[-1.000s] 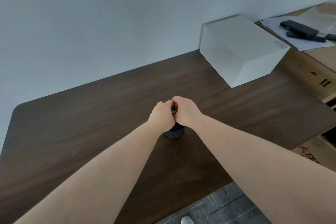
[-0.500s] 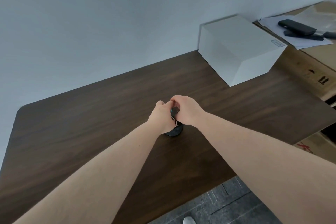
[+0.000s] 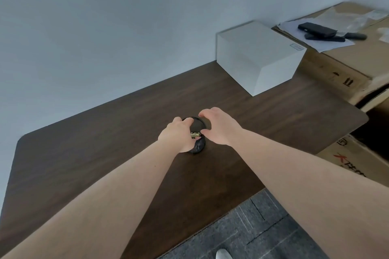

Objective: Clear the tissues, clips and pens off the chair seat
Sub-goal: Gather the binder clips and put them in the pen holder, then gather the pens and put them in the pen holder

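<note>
A black mesh cup (image 3: 199, 146) stands in the middle of a dark wooden table (image 3: 105, 143). My left hand (image 3: 179, 135) curls over the cup's left side and pinches a small gold clip (image 3: 194, 134) at its mouth, with a bit of pink just below the clip. To the right of the cup, my right hand (image 3: 220, 128) hovers with its fingers spread over the rim and nothing in them. The chair seat, tissues and pens are out of view.
A white box (image 3: 259, 57) sits at the table's far right corner by the wall. Cardboard boxes (image 3: 341, 69) stand to the right, with papers and black devices (image 3: 317, 29) on top. Grey carpet (image 3: 263, 227) and a shoe tip show below the table's near edge.
Both hands were pressed together on a dark item above the cup. My right hand has let go and spread its fingers, the cup's mouth shows, and the camera has shifted a little.
</note>
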`<act>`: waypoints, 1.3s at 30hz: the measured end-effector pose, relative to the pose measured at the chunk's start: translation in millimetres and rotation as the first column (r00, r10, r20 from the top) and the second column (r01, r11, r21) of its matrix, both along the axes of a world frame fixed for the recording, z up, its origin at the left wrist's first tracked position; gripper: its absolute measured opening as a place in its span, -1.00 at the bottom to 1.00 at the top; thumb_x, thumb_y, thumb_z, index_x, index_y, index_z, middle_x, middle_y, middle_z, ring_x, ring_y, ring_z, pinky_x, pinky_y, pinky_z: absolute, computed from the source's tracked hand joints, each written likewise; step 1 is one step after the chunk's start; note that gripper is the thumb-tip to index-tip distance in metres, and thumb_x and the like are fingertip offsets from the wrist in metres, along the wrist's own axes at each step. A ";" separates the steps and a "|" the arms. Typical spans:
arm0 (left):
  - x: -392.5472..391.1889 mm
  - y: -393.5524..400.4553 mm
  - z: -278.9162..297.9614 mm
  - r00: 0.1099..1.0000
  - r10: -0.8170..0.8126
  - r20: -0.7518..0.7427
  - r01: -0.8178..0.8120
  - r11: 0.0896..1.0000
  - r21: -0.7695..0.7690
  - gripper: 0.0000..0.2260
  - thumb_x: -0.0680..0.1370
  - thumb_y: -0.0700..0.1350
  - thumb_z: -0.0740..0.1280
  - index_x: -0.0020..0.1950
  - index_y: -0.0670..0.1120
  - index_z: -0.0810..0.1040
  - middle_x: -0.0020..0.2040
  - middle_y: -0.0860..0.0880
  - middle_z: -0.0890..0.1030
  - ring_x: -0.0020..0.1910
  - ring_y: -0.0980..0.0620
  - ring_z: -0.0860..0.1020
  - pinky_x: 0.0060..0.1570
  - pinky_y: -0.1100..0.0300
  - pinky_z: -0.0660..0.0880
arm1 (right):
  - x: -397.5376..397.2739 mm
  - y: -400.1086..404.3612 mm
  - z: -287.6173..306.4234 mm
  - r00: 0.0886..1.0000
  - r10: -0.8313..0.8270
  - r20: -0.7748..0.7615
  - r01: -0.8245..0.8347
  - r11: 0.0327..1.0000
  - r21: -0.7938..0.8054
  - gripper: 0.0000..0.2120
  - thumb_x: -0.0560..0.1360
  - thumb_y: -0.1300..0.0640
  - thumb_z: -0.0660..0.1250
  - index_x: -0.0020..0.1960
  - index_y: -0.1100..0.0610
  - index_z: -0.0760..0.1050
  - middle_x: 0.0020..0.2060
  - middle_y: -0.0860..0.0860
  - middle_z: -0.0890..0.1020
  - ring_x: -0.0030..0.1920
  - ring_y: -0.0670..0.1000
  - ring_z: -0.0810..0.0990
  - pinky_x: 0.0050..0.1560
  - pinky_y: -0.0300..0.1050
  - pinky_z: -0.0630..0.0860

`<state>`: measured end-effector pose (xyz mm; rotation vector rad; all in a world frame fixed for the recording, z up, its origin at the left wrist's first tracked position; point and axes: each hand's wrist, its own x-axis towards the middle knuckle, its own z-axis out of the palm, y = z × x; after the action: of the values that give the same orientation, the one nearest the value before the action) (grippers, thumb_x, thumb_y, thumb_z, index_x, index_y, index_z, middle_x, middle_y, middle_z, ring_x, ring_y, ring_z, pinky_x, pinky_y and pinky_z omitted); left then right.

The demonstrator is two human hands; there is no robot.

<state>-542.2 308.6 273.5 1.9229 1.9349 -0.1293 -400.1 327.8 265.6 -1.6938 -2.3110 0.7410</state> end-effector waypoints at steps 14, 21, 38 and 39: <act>144.8 -66.8 3.2 0.920 -0.389 -0.041 0.390 0.920 0.030 -0.41 0.51 0.07 0.30 0.49 0.08 0.15 0.50 -0.06 0.17 0.45 -0.13 0.24 0.25 -0.12 0.44 | 147.2 -144.9 -5.0 0.917 -0.395 0.058 0.399 0.912 -0.099 -0.42 0.54 0.00 0.29 0.49 -0.07 0.15 0.47 0.02 0.23 0.35 0.12 0.41 0.26 0.02 0.48; 287.1 -128.7 -29.1 0.741 -0.671 -0.035 0.670 0.741 -0.041 -0.40 0.52 0.08 0.30 0.49 0.05 0.14 0.52 -0.09 0.16 0.45 -0.17 0.24 0.26 -0.13 0.42 | 274.8 -253.3 -37.8 0.774 -0.620 0.129 0.633 0.757 -0.162 -0.37 0.52 -0.05 0.29 0.51 -0.08 0.10 0.48 0.06 0.21 0.41 0.19 0.31 0.31 0.17 0.41; 540.4 -301.5 -180.0 0.440 -0.898 0.020 0.864 0.417 -0.283 -0.44 0.52 0.06 0.27 0.47 0.05 0.13 0.41 -0.10 0.27 0.38 -0.19 0.28 0.23 -0.17 0.43 | 489.3 -503.6 -191.2 0.257 -0.896 0.362 0.917 0.108 -0.384 -0.55 0.54 0.03 0.23 0.40 0.05 0.22 0.29 0.18 0.35 0.26 0.28 0.40 0.16 0.16 0.47; 548.9 -306.5 -189.3 0.439 -0.898 0.018 0.862 0.415 -0.293 -0.44 0.53 0.06 0.26 0.47 0.05 0.14 0.41 -0.11 0.27 0.39 -0.19 0.28 0.23 -0.16 0.43 | 495.7 -511.2 -200.3 0.231 -0.898 0.373 0.918 0.075 -0.389 -0.57 0.55 0.05 0.22 0.38 0.06 0.23 0.28 0.18 0.35 0.25 0.28 0.40 0.15 0.14 0.47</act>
<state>6.7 2.1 84.2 2.5670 0.6413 -0.8025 95.7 -183.4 65.3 -2.8347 -0.4528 1.0190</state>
